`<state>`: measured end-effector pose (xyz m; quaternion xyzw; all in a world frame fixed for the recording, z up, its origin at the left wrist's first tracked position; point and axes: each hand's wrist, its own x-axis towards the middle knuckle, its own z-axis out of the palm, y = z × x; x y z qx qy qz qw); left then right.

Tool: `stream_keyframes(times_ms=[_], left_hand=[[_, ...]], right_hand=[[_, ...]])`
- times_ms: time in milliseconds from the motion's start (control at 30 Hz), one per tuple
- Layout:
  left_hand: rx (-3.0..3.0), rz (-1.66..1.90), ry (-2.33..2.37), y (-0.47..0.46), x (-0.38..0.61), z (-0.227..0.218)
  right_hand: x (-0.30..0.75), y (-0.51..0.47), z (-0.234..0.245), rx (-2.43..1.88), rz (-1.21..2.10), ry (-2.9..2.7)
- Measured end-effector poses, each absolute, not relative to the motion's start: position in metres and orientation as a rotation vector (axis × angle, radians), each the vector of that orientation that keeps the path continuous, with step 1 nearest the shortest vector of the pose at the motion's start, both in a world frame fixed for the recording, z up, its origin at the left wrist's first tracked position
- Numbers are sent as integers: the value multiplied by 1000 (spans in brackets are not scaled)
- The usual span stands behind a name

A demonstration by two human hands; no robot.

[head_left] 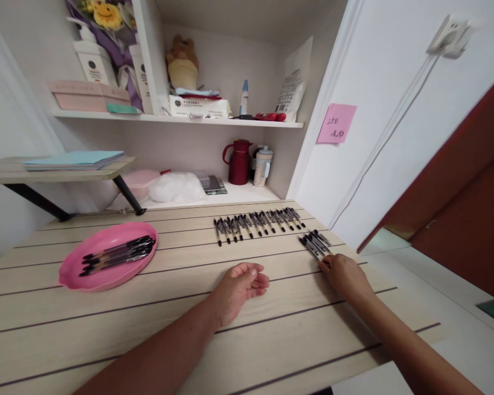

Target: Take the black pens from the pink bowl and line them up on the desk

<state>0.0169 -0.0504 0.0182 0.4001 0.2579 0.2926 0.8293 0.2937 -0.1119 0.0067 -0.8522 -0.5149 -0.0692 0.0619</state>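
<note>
My right hand [346, 277] is at the right side of the table, its fingers closed on the near end of a pen in a small group of black-capped pens [313, 244]. The other pens there lie side by side, slanting; my fingers partly cover their near ends. My left hand [241, 288] rests low over the middle of the table, fingers loosely curled and apart, with nothing in it. Beyond it lies a long row of similar clear-and-black pens [257, 222]. More pens [117, 255] are heaped in a pink scalloped dish [78, 277] on the left.
A striped wooden table [177, 323] fills the foreground. Behind it stand white shelves [230, 122] with a red jug [239, 163], a pale cup [263, 167] and a plastic bag [177, 187]. At left, a small raised stand [8, 171] carries blue paper [76, 158].
</note>
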Motion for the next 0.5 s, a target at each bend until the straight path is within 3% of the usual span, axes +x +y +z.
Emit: stream_keyframes(times_ms=[500], left_hand=[[874, 623, 535, -50, 17, 18]], right_hand=[[237, -116, 21, -2455, -254, -1688]])
